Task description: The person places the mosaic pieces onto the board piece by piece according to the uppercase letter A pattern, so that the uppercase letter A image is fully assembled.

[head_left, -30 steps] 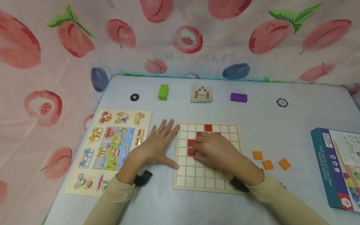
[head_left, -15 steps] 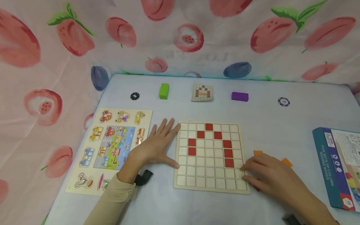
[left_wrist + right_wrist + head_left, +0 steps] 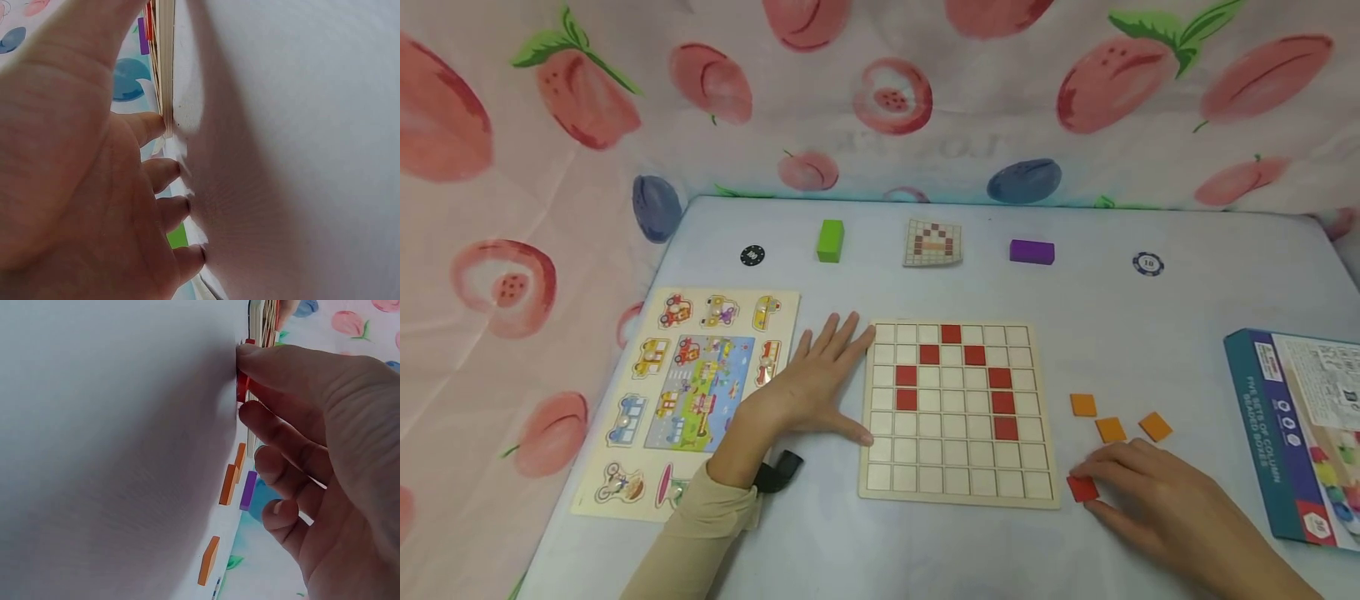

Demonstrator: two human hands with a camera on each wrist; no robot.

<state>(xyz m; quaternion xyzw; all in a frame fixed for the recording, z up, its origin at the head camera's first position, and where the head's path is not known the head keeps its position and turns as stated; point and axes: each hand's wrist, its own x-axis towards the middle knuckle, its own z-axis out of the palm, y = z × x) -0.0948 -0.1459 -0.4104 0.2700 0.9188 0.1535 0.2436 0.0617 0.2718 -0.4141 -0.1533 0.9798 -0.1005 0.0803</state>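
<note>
My left hand (image 3: 808, 392) lies flat with fingers spread. Its forefinger and thumb touch the left edge of a wooden grid board (image 3: 955, 502); in the left wrist view the thumb side and board edge (image 3: 165, 62) show. Several red tiles sit in the board's squares, among them a top red tile (image 3: 951, 334). Just right of the board's lower right corner, my right hand (image 3: 1165, 500) pinches a loose red tile (image 3: 1082, 488) between thumb and fingers, low at the table. The right wrist view shows the thumb on that red tile (image 3: 242, 384), partly hidden.
Three orange tiles (image 3: 1083, 405) lie beyond the right hand. A vehicle puzzle board (image 3: 775, 317) is at left, a boxed set (image 3: 1262, 433) at right. Along the back are a green block (image 3: 831, 241), pattern card (image 3: 932, 243), purple block (image 3: 1032, 252) and two chips (image 3: 1148, 264).
My right hand has left the board's grid, moved right to the table and taken hold of a red tile. The left hand keeps its place at the board's edge.
</note>
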